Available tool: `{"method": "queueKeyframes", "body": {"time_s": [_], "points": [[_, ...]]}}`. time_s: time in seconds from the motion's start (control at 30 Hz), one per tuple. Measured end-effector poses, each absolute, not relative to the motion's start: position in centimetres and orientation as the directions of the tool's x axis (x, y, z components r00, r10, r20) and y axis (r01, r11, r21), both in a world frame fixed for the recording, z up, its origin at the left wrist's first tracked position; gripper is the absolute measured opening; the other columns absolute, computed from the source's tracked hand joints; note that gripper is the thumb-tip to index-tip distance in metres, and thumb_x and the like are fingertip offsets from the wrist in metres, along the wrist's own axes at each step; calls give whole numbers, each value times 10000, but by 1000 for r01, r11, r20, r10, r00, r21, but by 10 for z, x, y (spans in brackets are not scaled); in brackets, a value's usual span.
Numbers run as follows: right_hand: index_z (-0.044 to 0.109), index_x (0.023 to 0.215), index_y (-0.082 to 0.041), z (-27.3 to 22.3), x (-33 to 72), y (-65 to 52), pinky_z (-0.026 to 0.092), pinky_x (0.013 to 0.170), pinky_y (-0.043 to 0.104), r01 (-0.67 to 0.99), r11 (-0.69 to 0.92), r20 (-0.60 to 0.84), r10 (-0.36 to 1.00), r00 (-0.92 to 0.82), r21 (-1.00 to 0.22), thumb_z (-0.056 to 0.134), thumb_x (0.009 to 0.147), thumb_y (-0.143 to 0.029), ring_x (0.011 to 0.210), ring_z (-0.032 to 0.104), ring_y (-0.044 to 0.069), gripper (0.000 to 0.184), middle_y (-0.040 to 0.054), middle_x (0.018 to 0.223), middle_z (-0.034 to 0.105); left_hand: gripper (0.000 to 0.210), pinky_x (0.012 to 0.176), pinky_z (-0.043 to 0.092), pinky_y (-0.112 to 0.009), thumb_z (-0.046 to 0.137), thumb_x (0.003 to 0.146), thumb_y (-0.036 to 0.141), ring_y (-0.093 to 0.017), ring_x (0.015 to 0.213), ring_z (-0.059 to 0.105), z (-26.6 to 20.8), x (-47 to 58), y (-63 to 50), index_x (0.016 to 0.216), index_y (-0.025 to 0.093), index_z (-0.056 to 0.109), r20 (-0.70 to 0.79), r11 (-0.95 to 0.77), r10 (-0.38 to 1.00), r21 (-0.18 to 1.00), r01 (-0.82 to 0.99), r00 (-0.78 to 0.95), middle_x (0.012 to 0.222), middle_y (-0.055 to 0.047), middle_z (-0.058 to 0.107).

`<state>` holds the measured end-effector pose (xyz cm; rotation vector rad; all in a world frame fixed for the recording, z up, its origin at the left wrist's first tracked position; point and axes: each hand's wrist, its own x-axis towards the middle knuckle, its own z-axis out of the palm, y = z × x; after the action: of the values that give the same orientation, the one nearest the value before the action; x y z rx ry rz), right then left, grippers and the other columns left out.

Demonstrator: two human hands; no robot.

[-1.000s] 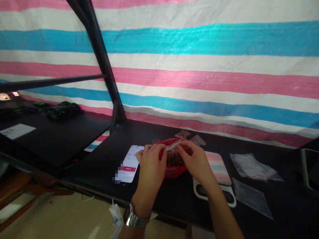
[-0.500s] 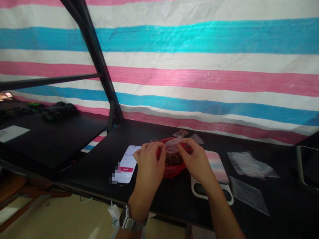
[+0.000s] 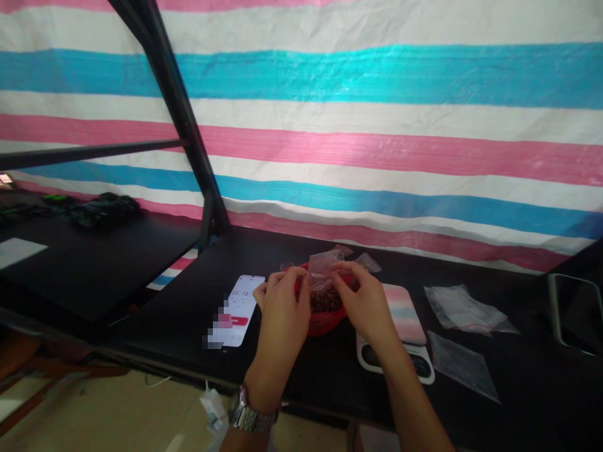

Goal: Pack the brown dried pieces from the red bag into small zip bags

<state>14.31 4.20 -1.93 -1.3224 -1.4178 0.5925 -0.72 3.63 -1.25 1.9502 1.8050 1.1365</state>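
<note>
While the left hand [image 3: 285, 307] and right hand [image 3: 365, 304] pinch a small clear bag [image 3: 323, 265] from either side, it stands roughly upright over a red bowl [image 3: 325, 325] of brown bits; its long axis is hard to read between the hands. Bare black table [image 3: 323, 370] runs from the bowl to the near edge. A phone [image 3: 244, 307] lies left, a scale [image 3: 406, 317] crowds the right, flat bags [image 3: 466, 309] spread farther right, and a packet [image 3: 368, 262] sits behind.

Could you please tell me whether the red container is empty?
Not empty: the red container holds small brown pieces, visible between the left hand and right hand. How full, I cannot tell.
</note>
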Motion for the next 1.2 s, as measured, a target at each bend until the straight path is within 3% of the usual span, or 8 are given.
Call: {"method": "queueKeyframes", "body": {"time_s": [0.17,0.3,0.57,0.63,0.77,0.87,0.97,1.2], "points": [[715,1007,-219,-25,143,42,544,840,367,405,243,302,949,86,-881,632,880,-289,898,724,242,167,59,999,783,149,988,410,-500,571,1004,176,-316,1083,689,-12,-7,38,970,249,696,343,-205,937,701,683,-71,1036,-55,799],[663,939,-232,-29,142,43,512,781,350,334,270,323,939,116,-903,659,880,-327,804,672,217,112,27,888,721,144,977,444,-496,537,999,199,-305,1005,715,-13,-13,39,944,250,660,327,-210,940,775,596,-95,964,-48,778],[662,1013,-223,-32,143,47,503,764,345,259,245,307,922,235,-934,699,823,-322,819,665,222,217,32,896,702,122,1084,404,-577,524,993,237,-313,1060,724,-15,-12,38,984,245,646,337,-174,927,774,609,-164,993,-64,800],[678,1021,-221,-30,143,46,502,757,341,272,248,304,934,189,-930,684,842,-317,809,671,222,204,28,872,709,168,1121,390,-589,575,968,244,-311,1109,722,-15,-12,38,1115,245,656,354,-197,921,787,585,-166,1070,-72,806],[702,1072,-229,-24,142,40,485,686,311,291,273,292,956,22,-917,635,875,-254,737,658,198,209,2,830,714,524,1090,472,-536,672,931,350,-305,1132,733,-16,-17,40,1433,242,566,328,-229,933,862,452,-152,1162,-89,805],[702,1117,-234,-24,143,38,489,681,315,281,264,269,963,-20,-923,619,878,-232,721,658,202,253,-11,793,703,307,933,562,-430,641,937,395,-282,1011,763,-18,-22,44,1174,214,711,291,-217,935,920,325,-201,1071,-92,815],[703,1121,-233,-28,144,41,502,699,331,316,228,257,965,52,-921,625,872,-241,734,674,221,261,-3,783,717,205,875,567,-391,633,928,394,-262,921,768,-21,-22,46,944,217,735,295,-217,920,932,291,-259,949,-71,819],[730,1121,-264,-31,139,44,511,887,384,524,222,339,930,139,-823,576,895,-171,986,727,252,288,30,1028,803,148,975,549,-431,645,967,329,-260,1012,759,-20,-18,44,988,248,767,364,-258,903,884,389,-227,1031,-59,830]]}}
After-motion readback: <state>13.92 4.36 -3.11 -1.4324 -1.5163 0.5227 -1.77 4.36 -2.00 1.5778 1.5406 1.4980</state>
